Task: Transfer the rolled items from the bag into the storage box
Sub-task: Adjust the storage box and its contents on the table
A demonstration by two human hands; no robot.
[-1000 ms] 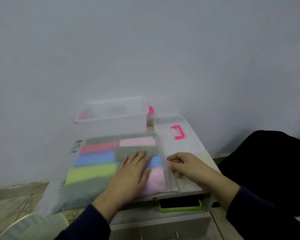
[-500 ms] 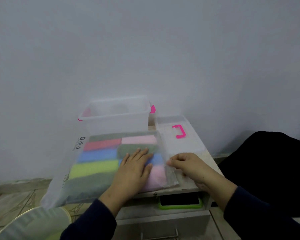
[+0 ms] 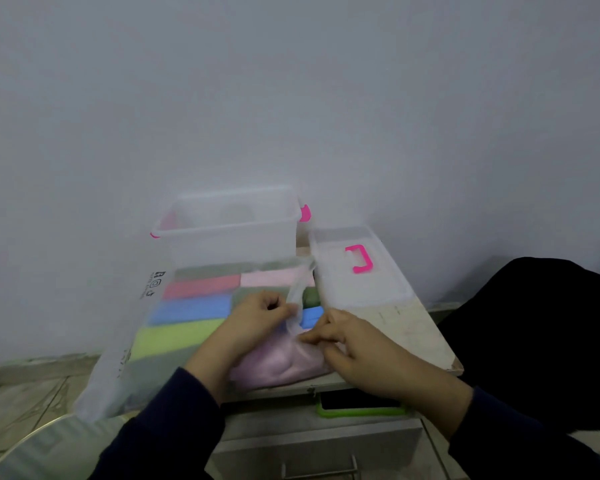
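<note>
Left hand [image 3: 257,315] and right hand [image 3: 340,337] pinching zip bag [image 3: 125,362] mouth, parting it; rolled towels [image 3: 201,287] lying leftward, long axes left-right; storage box [image 3: 229,237] standing behind.

The storage box [image 3: 229,233] is open on top, with room above. The bag [image 3: 174,327] lies right before it, the lid [image 3: 354,271] just beside.

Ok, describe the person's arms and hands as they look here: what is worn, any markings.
Both arms are covered by dark navy long sleeves ending at the wrists: the left sleeve and the right sleeve. The left hand and right hand are bare: no gloves, and no rings, watch or markings are visible.
</note>
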